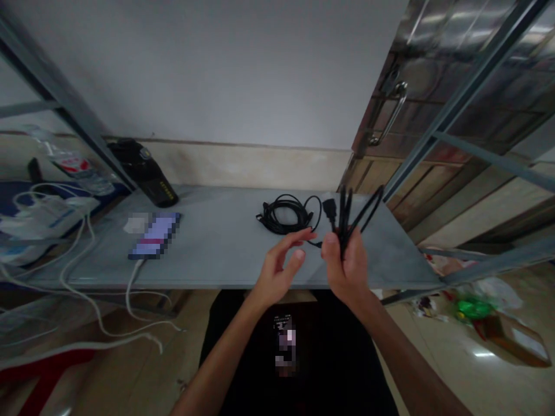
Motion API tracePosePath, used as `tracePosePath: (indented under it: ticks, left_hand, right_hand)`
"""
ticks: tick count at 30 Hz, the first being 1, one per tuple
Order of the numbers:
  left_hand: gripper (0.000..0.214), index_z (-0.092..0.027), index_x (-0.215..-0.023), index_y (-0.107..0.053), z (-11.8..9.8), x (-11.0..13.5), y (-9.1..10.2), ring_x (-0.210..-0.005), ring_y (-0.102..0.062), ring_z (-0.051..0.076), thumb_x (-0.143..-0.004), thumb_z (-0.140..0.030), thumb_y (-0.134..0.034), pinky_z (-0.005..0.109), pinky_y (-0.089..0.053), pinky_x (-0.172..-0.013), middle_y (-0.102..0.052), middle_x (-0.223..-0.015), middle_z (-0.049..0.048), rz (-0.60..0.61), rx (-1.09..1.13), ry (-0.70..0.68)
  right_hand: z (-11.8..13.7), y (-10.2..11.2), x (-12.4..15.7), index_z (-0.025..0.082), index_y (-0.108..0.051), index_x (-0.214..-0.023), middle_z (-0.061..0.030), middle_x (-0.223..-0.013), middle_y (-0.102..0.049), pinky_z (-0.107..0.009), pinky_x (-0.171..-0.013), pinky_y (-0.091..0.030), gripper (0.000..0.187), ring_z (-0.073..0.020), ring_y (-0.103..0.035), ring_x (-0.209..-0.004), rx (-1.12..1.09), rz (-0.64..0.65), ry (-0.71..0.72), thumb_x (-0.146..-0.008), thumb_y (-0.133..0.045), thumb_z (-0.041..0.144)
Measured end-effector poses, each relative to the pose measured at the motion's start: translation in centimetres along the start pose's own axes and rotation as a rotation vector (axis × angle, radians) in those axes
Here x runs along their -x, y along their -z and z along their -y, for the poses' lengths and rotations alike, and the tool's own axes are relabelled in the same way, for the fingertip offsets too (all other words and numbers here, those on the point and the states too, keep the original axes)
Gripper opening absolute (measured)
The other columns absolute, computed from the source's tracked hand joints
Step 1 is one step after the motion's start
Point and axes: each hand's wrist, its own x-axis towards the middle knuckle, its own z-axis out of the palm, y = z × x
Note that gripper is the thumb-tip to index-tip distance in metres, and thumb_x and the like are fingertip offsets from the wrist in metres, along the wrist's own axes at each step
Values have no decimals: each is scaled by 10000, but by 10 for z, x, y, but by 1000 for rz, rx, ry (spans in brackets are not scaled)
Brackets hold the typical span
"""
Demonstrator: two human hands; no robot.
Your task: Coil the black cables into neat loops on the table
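Note:
My right hand point(347, 263) is closed around a folded black cable point(346, 214), whose loops stick up above the fist. A dark plug point(330, 209) stands out on the left side of this bundle. To its left, my left hand point(280, 266) is held over the front of the table with thumb and fingers apart and nothing between them. Behind the left hand, a coiled black cable point(281, 215) lies on the tabletop. A thin cable end with a small connector shows between the two hands; which cable it belongs to I cannot tell.
On the grey table point(217, 248), a phone point(155, 236) and a black bottle point(145, 173) sit to the left. White cords point(93, 289) hang over the left front edge. Metal posts point(455, 104) frame both sides. A cardboard box point(514, 338) is on the floor at right.

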Motion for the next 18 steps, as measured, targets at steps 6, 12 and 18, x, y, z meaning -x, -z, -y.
tracePosePath:
  ticks: [6, 12, 18]
  left_hand:
    - [431, -307, -1226, -876, -51, 12, -23, -1235, -814, 356, -1062, -686, -752, 518, -628, -1174, -879, -1272, 94, -41, 102, 149]
    - [408, -276, -1046, -871, -57, 11, -9, -996, -801, 293, -1090, -653, -722, 449, -665, -973, -863, -1040, 80, -120, 26, 145]
    - [409, -251, -1005, -846, -62, 18, 5, -989, -774, 277, -1119, -615, -697, 439, -632, -978, -829, -1016, 89, -182, 67, 142]
  right_hand:
    - [1, -25, 24, 257, -578, -1370, -144, -1006, -815, -459, -659, -616, 291, -351, -807, -809, 70, 278, 126, -1188, -420, 420]
    - [11, -6, 25, 258, -557, -1434, -128, -1115, -825, -469, -884, -691, 280, -330, -843, -1032, 14, 432, 134, -1200, -455, 374]
    - [19, 14, 24, 299, -620, -1264, -77, -1172, -852, -439, -989, -679, 193, -262, -846, -1097, -178, 390, 7, -1233, -461, 405]
